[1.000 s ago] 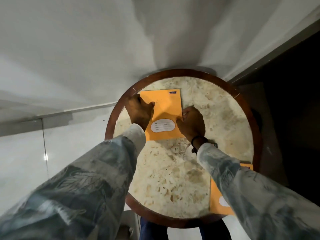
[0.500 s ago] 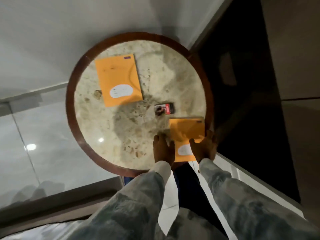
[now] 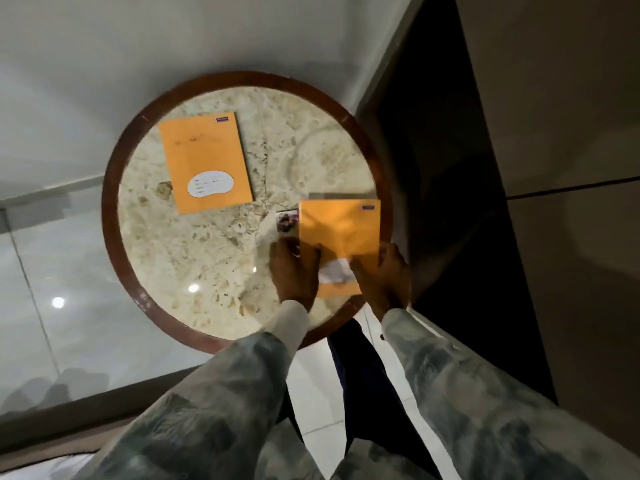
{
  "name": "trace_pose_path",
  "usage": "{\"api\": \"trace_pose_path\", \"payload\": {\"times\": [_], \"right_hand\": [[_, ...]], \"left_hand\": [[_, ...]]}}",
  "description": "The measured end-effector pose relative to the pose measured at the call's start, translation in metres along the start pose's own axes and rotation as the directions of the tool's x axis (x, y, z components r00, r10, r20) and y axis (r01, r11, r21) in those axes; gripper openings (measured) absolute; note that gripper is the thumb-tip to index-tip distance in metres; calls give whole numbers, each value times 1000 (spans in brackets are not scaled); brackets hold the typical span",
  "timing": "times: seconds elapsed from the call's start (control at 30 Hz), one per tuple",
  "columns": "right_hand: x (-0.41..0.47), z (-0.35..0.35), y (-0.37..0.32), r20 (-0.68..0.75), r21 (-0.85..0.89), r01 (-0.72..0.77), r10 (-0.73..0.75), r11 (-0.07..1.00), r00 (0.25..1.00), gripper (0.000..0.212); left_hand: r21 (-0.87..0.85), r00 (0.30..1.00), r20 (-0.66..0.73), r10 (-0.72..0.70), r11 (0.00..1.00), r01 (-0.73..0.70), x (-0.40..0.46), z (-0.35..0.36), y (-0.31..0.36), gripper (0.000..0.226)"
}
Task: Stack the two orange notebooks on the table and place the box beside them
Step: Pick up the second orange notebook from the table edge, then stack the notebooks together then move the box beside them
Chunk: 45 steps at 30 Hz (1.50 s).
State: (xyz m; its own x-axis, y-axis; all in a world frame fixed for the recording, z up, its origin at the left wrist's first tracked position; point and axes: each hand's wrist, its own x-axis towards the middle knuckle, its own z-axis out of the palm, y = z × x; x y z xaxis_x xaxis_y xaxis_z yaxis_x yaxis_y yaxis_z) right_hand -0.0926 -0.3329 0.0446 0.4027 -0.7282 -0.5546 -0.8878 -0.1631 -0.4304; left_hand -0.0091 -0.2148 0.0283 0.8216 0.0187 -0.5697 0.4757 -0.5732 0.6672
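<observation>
One orange notebook (image 3: 204, 162) with a white label lies flat at the far left of the round marble table (image 3: 194, 258). A second orange notebook (image 3: 339, 233) is at the table's right, blurred by motion and lifted a little, casting a shadow behind it. My left hand (image 3: 294, 268) grips its near left edge and my right hand (image 3: 382, 271) grips its near right corner. A small box (image 3: 286, 221) with a picture on it sits just left of this notebook, partly covered by it.
The table has a dark wooden rim (image 3: 114, 258). A white wall stands behind it, a glossy tiled floor (image 3: 52, 271) lies to the left, and a dark panel (image 3: 450, 202) stands close on the right. My legs are below the near rim.
My hands left the far notebook, took hold of the near right one, and have moved it up the table so it now overlaps the small box. The camera view has shifted.
</observation>
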Motion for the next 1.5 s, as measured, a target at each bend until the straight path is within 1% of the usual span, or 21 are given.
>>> {"api": "trace_pose_path", "payload": {"times": [0.1,0.2,0.3,0.4,0.5,0.57,0.6,0.7,0.8,0.87,0.9,0.97,1.03,1.07,1.17,1.2,1.27,1.3,1.37,1.43,1.5], "right_hand": [[17,24,-67,-9,27,169,-169,985,986,50],[32,60,-133,36,33,303,-304,953,952,40],[47,104,-187,121,4,354,-352,935,928,39],[57,146,-219,186,-62,360,-344,931,921,38],[60,168,-226,186,-158,379,-349,912,918,37],[61,175,-226,157,-216,388,-360,896,919,36],[63,176,-226,140,-219,384,-361,897,922,36],[70,179,-232,86,-195,344,-333,919,939,44],[79,181,-237,85,-153,272,-262,950,961,46],[85,180,-237,118,-96,214,-202,972,972,45],[89,179,-238,143,-49,188,-180,981,973,45],[94,173,-242,203,121,126,-148,985,968,41],[93,164,-249,234,304,93,-169,948,957,42],[90,159,-252,197,353,136,-216,926,956,42],[69,147,-253,-69,407,395,-403,824,912,42],[58,145,-250,-154,418,466,-445,780,882,43],[38,149,-238,-273,370,573,-503,732,820,48],[32,153,-232,-292,328,593,-519,735,804,50],[24,159,-221,-289,273,571,-500,774,816,48],[24,159,-218,-279,252,546,-480,799,832,44],[30,154,-225,-247,199,528,-479,826,843,48]], "left_hand": [[-65,994,-107,33,997,-40,53,-45,21,27],[-21,978,-209,19,999,-24,114,-92,30,37],[19,963,-270,-4,1000,10,171,-130,32,40],[105,969,-240,-56,991,84,216,-153,27,42],[231,968,-235,-89,962,145,228,-153,25,46],[286,982,-185,-28,955,81,226,-150,24,45],[283,985,-172,-30,956,79,227,-149,22,45],[218,986,-144,-80,970,111,232,-152,23,62],[244,995,-50,-82,965,92,241,-156,22,59],[266,999,15,-53,963,47,247,-161,21,59],[258,999,52,-4,966,-9,248,-163,20,59],[190,975,126,184,960,-205,243,-165,16,56],[145,926,152,345,919,-366,233,-165,12,53],[136,907,136,399,899,-416,229,-165,12,50],[68,842,1,540,839,-539,220,-162,14,41],[38,828,-61,557,830,-556,217,-160,12,42],[5,844,-128,521,851,-525,208,-157,7,46],[5,859,-111,500,864,-503,204,-153,4,46],[25,869,-43,493,870,-492,196,-150,-3,47],[25,864,-47,502,865,-501,197,-149,-2,48],[62,865,-80,496,868,-492,201,-149,-1,40]]}}
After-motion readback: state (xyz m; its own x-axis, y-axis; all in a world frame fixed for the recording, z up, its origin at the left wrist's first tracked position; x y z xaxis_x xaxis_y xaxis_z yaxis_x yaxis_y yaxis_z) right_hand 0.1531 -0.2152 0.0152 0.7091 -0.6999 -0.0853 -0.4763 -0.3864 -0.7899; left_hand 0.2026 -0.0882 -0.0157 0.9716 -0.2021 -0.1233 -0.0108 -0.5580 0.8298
